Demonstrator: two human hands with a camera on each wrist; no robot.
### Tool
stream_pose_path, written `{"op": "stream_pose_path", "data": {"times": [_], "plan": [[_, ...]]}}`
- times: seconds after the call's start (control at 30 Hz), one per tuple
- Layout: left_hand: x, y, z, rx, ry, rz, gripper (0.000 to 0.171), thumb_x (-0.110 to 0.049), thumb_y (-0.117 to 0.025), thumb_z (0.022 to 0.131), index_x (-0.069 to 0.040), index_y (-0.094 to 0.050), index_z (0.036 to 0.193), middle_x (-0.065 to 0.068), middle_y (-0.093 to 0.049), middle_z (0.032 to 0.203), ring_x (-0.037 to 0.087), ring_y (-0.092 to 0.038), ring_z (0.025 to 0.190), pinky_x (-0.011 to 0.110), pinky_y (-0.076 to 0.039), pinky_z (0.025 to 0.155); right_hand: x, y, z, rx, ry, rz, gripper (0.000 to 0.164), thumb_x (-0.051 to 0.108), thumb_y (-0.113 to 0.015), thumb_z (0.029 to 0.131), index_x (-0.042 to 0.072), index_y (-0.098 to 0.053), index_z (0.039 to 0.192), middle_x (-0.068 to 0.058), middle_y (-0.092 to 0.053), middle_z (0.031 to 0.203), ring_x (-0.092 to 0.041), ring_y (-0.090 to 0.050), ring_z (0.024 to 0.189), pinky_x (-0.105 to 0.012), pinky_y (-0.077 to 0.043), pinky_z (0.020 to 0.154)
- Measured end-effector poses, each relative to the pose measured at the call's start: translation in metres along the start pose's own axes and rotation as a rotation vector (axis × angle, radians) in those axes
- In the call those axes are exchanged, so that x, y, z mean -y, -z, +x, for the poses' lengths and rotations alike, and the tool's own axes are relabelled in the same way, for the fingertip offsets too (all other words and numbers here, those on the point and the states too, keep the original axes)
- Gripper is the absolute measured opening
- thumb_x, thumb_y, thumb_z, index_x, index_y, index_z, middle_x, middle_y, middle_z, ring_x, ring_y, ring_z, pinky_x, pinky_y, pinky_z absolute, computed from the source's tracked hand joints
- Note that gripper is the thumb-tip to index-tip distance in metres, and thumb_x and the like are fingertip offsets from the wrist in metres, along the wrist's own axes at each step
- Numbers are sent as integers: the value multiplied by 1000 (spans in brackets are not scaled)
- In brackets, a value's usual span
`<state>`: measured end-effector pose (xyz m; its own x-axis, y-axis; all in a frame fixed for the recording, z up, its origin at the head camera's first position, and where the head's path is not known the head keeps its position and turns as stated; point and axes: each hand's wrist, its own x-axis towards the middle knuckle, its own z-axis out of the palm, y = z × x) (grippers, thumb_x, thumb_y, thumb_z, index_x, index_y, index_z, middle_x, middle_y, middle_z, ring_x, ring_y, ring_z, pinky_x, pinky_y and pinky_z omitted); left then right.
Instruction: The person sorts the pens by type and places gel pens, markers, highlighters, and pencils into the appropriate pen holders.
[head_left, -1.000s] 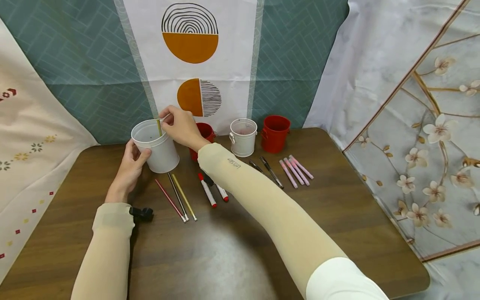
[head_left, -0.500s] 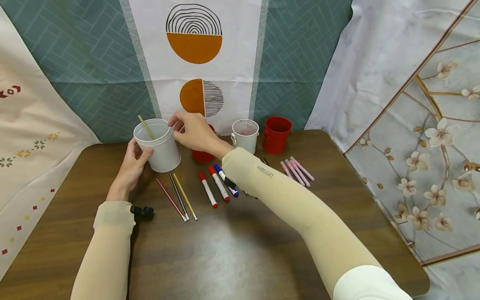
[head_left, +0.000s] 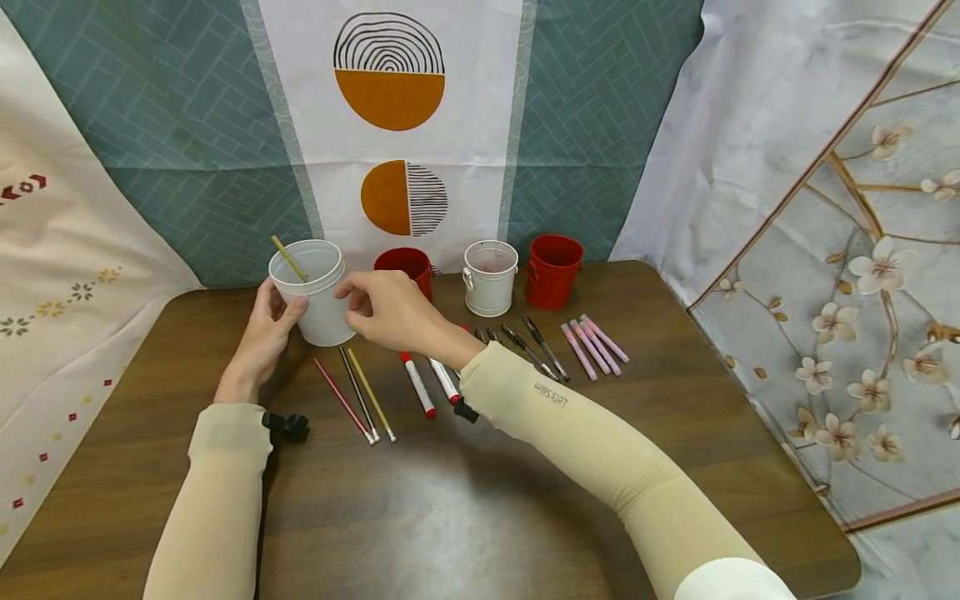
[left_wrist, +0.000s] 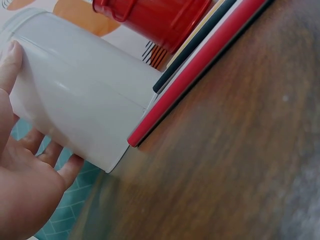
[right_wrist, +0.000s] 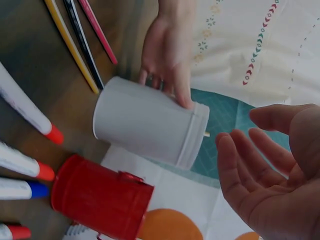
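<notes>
My left hand (head_left: pixel 258 337) grips the side of a large white bucket (head_left: pixel 324 315), thumb on the near side, in the head view. Inside it leans a yellow pencil (head_left: pixel 288 257), its upper end above the rim. To the right of the bucket my right hand (head_left: pixel 393 310) hovers with loosely bent fingers and holds nothing; the right wrist view shows its bare palm. Before the bucket lie a red pencil (head_left: pixel 339 395), a black pencil (head_left: pixel 357 392) and another yellow pencil (head_left: pixel 371 395). The left wrist view shows the bucket's base (left_wrist: pixel 117 150) near the pencil ends.
Behind my right hand stands a red bucket (head_left: pixel 405 260). A small white bucket (head_left: pixel 490 287) and a second red one (head_left: pixel 553 279) stand farther right. Red-capped markers (head_left: pixel 420 390), black pens (head_left: pixel 536 350) and several pink pens (head_left: pixel 596 346) lie on the wooden table (head_left: pixel 420 517).
My right hand has let go of the yellow pencil, which now leans to the left in the bucket. The hand has moved right and down, away from the rim. My left hand keeps its grip.
</notes>
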<state>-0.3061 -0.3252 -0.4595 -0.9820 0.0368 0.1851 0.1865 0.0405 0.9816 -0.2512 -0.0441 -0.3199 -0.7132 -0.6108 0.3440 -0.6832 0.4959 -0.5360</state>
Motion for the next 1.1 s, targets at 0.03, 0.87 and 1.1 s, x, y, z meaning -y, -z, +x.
{"op": "stream_pose_path", "data": {"times": [0.03,0.87,1.1], "plan": [[0,0,0,1,-2,-2,76,-21,-58,110,-27,-13,170,12,-26,168,20,-27,153,32,-23,128,0,-3,-3,6,-10,2,21,13,-70,100,10,-75,120,1,-74,96,-13,-66,86,-14,-50,76],[3,2,-1,9,-12,-3,77,-19,-58,110,-25,-10,171,16,-21,170,22,-24,154,32,-20,129,-9,-107,-39,253,-183,-186,25,22,-77,97,14,-75,121,10,-66,82,-5,-61,77,-19,-48,67],[4,0,0,1,-30,-15,76,-18,-59,110,-23,-14,170,11,-29,164,21,-29,150,26,-25,124,-5,-125,-40,298,-193,-267,15,23,-79,96,17,-73,107,11,-63,79,-5,-61,71,-20,-51,64]]}}
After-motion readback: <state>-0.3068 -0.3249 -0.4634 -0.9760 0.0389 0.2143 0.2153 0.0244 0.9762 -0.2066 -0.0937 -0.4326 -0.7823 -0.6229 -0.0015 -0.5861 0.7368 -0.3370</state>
